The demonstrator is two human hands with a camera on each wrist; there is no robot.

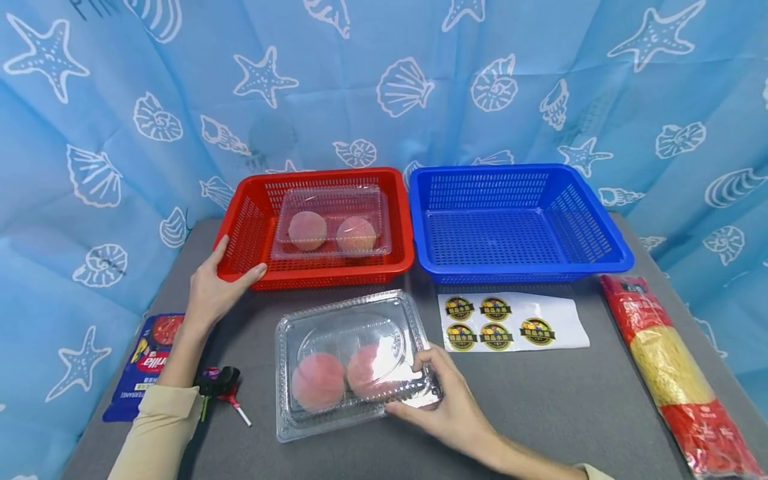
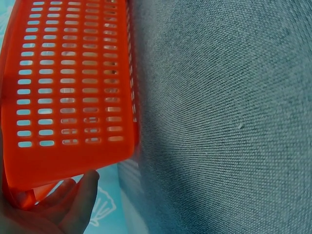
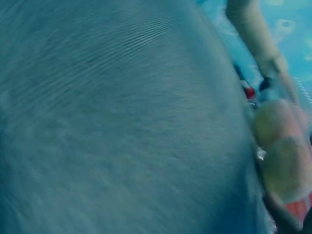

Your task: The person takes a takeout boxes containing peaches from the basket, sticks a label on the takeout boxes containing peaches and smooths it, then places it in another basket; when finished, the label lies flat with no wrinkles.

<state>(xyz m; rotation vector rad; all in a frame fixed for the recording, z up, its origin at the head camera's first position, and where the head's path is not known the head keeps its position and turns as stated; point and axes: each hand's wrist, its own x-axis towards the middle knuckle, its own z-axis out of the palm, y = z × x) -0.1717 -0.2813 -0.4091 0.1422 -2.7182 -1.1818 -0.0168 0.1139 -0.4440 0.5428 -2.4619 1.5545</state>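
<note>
My right hand point(image 1: 459, 407) grips the right end of a clear plastic clamshell box point(image 1: 288, 420), thumb at the near edge and fingers on the side. Inside the box lie two pink peaches point(image 1: 319, 382); the right wrist view shows their yellowish undersides point(image 3: 287, 170), blurred, at its right edge. My left hand point(image 1: 217, 293) is at the near left corner of a red plastic basket point(image 1: 324, 277), thumb and index finger spread along its rim. In the left wrist view its fingers point(image 2: 87, 195) lie just outside the perforated basket wall. Another clear box point(image 1: 333, 200) with two peaches stands in the red basket.
A blue basket point(image 1: 492, 240) stands right of the red one. Before it lies a white sheet point(image 1: 567, 327) with several round stickers. A red-and-yellow noodle pack point(image 1: 678, 373) lies far right; a blue pouch point(image 1: 141, 373) and lollipops point(image 1: 231, 398) lie left. A blue shell-print curtain point(image 1: 384, 87) hangs behind.
</note>
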